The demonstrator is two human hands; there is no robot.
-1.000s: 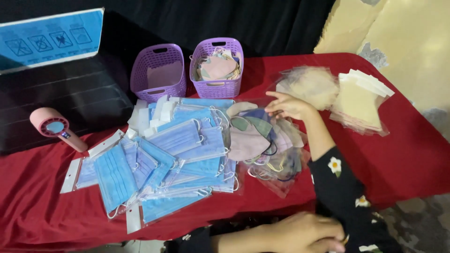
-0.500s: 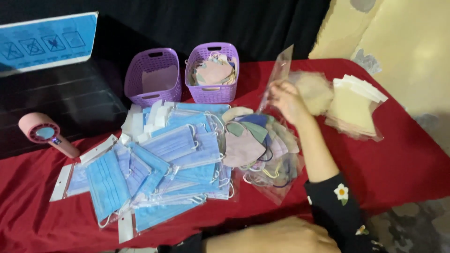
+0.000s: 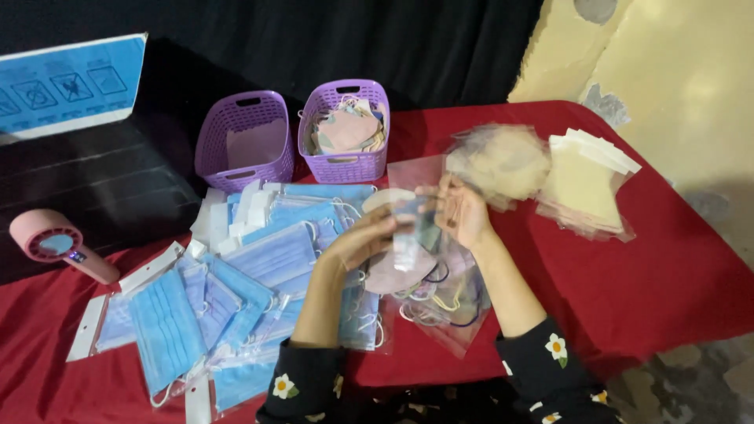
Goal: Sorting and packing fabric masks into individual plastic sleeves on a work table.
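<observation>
Single head-worn camera, looking steeply down from the near edge of the red table (image 3: 667, 283), close range.

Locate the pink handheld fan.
In the head view the fan lies far left on the red cloth, left of the blue masks, away from both hands.
</observation>
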